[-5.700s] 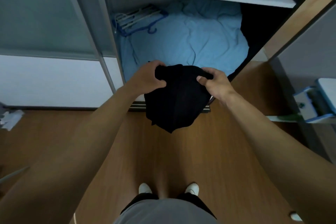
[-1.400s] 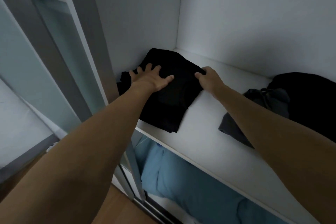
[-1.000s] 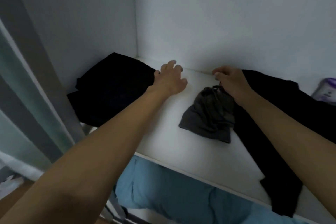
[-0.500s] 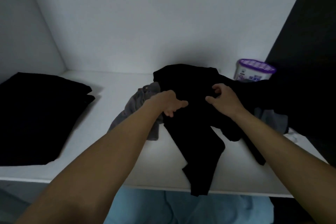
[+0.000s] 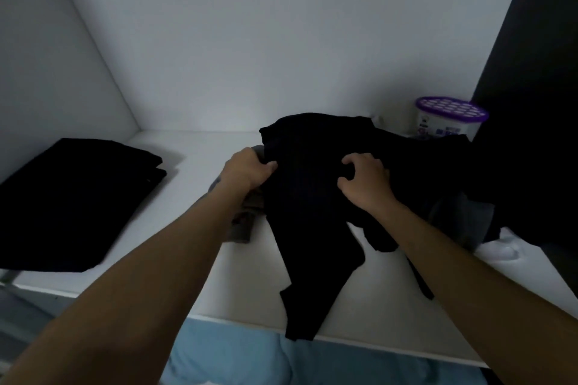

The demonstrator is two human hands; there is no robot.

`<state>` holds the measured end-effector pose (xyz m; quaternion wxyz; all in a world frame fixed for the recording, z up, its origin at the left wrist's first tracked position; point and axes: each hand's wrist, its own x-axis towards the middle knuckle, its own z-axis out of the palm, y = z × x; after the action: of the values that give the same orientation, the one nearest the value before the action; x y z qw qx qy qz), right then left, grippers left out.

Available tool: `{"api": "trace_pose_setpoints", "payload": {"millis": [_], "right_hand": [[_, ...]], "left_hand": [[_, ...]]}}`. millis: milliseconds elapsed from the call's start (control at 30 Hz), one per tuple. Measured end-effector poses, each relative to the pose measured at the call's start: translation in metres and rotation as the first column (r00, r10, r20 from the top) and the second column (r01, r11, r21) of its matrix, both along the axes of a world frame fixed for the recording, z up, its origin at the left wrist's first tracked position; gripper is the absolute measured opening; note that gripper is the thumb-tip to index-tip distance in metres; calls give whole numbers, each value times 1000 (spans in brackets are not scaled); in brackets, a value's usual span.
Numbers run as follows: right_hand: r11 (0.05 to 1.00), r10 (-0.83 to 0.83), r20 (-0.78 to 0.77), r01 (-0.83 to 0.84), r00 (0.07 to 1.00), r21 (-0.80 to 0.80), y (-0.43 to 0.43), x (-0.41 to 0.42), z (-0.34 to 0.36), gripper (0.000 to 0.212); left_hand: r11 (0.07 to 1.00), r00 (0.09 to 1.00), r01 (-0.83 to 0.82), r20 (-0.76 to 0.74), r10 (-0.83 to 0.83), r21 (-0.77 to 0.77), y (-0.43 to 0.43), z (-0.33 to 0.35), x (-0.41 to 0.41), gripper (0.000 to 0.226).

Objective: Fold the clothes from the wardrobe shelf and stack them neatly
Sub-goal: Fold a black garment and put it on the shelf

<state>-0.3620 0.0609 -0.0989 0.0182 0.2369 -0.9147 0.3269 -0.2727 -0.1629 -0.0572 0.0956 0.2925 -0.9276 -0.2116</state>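
Left grip (image 5: 247, 170) pinches the garment (image 5: 312, 228) at its left edge; right grip (image 5: 366, 184) bunches its middle. Its long axis runs out over the shelf (image 5: 250, 284) front edge.

Home wardrobe; white shelf (image 5: 200, 262); folded clothes (image 5: 72, 203).

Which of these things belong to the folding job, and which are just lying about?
In the job:
loose black garment, gripped by left hand and right hand
folded black pile
grey garment
white shelf

Lying about:
purple-lidded tub
blue bedding below the shelf
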Motion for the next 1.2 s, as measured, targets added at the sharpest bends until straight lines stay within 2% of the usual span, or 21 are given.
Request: {"api": "trace_pose_setpoints", "payload": {"millis": [100,233,300,367,500,567,667,733,767,800,833,900,967,1033,1100,1167,1200], "right_hand": [[997,21,-34,-24,999,-72,3,7,-5,36],[960,53,63,-34,997,-279,12,11,-4,28],[924,86,122,-33,989,-380,13,15,2,30],[887,111,102,-53,989,-458,14,22,12,41],[765,174,47,-105,984,-636,11,41,34,60],[771,180,29,-122,983,-626,8,49,43,64],[790,114,-9,-96,993,-605,7,56,52,71],[720,130,87,-34,988,-693,11,60,55,64],[694,157,131,-14,979,-720,13,62,56,46],[685,178,158,-7,971,-728,15,66,57,25],[683,180,168,0,969,-731,16,71,59,16],[639,145,174,42,974,-768,15,82,60,23],[543,76,162,95,984,-834,12,96,70,28],[490,27,79,56,996,-870,8,109,83,26],[548,61,-39,-66,997,-834,5,129,93,23],[636,139,-120,-181,983,-750,2,154,96,29],[682,176,-132,-217,976,-698,1,167,94,31]], "left_hand": [[975,996,-35,-73,52,221,-5,2,-10,25],[957,991,38,-136,1,288,7,4,-18,25],[909,956,174,-288,-63,379,18,12,-16,35],[834,897,357,-405,-180,421,34,29,-10,43],[636,794,592,-492,-357,495,56,68,10,31],[500,752,659,-507,-420,562,59,80,21,27],[242,676,714,-555,-485,657,56,81,36,29],[68,647,712,-615,-450,699,53,74,44,33],[9,647,704,-636,-420,710,52,70,47,33],[-18,654,697,-646,-395,717,50,66,50,29],[-21,665,691,-647,-373,722,49,62,53,22],[12,700,673,-631,-333,740,42,51,55,8],[69,761,604,-549,-345,794,32,42,57,27],[113,820,493,-417,-391,863,26,37,63,56],[7,833,438,-403,-379,899,24,39,71,70],[-109,837,443,-454,-305,890,25,45,82,68],[-118,837,458,-472,-277,881,27,48,88,62]]}}
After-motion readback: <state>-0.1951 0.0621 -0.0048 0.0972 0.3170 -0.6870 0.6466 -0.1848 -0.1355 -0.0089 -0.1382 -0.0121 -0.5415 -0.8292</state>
